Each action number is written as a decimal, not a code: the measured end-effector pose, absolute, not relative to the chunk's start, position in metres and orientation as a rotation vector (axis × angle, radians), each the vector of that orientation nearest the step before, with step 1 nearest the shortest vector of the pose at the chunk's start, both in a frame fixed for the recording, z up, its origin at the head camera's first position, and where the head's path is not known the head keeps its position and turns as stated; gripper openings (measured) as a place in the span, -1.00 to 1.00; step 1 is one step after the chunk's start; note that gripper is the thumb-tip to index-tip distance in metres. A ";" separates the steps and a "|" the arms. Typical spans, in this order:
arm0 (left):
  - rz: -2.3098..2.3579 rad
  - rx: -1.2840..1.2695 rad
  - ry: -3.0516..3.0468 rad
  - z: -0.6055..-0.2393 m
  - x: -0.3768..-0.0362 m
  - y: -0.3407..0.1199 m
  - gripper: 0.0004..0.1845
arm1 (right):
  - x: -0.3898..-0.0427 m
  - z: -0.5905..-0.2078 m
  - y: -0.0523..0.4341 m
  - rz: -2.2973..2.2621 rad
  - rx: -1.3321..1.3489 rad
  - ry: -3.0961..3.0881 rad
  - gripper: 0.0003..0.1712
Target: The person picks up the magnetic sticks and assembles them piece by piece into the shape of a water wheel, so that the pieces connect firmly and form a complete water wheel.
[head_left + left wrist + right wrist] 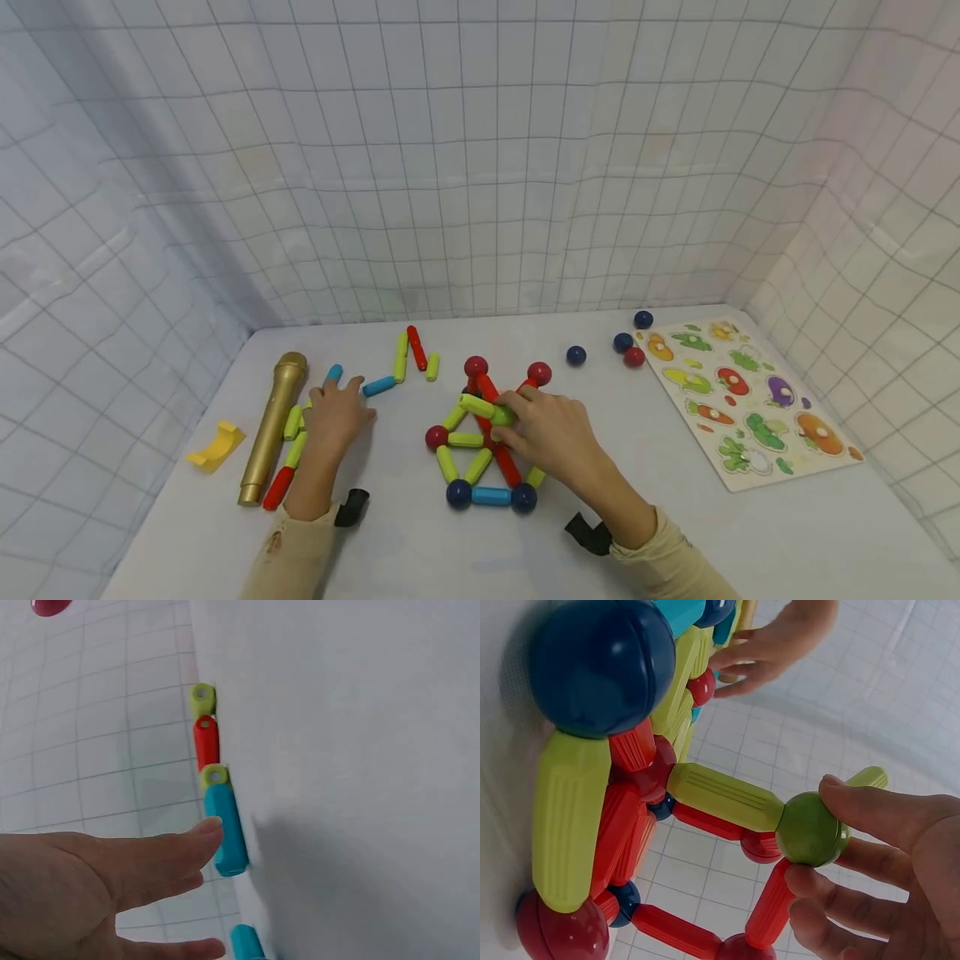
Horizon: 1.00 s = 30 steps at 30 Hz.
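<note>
My right hand [553, 435] pinches a green ball [808, 829] between thumb and fingers. A lime stick [476, 406] juts from that ball toward the left. In the right wrist view, another lime stick [724, 796] and a red stick [769, 904] also meet the ball, joining it to the ball-and-stick structure. The structure's base has navy balls [459, 493], red balls [437, 437] and a blue stick [492, 497]. Over loose sticks on the left, my left hand [337, 414] has its fingers spread and holds nothing. One blue stick [378, 386] lies just right of its fingertips.
A gold microphone [273, 425] and a curved yellow piece [217, 447] lie far left. Behind are loose lime sticks [401, 358] and a red stick [417, 347]. Navy balls [576, 356] and a red ball [633, 357] sit near a vegetable-picture board [720, 442] on the right.
</note>
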<state>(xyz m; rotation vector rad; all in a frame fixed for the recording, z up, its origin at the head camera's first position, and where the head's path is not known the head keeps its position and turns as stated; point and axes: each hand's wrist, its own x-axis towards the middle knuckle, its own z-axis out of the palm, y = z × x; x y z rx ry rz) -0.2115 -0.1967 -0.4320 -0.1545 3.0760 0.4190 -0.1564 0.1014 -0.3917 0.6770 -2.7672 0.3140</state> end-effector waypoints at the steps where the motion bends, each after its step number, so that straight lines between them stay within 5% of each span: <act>1: 0.413 -0.156 3.059 -0.435 -0.213 -0.200 -0.36 | -0.156 -0.392 0.102 0.317 0.675 -2.770 -0.52; 7: 0.430 -0.160 3.054 -0.444 -0.219 -0.202 -0.52 | -0.156 -0.392 0.103 0.343 0.680 -2.776 -0.51; 14: 0.343 0.062 3.054 -0.447 -0.222 -0.197 -0.44 | -0.157 -0.392 0.103 0.330 0.687 -2.771 -0.52; 22: 0.334 0.132 3.099 -0.447 -0.223 -0.189 -0.81 | -0.156 -0.392 0.101 0.337 0.674 -2.776 -0.52; 30: 0.329 0.187 3.036 -0.439 -0.214 -0.185 -0.58 | -0.156 -0.392 0.102 0.355 0.674 -2.795 -0.53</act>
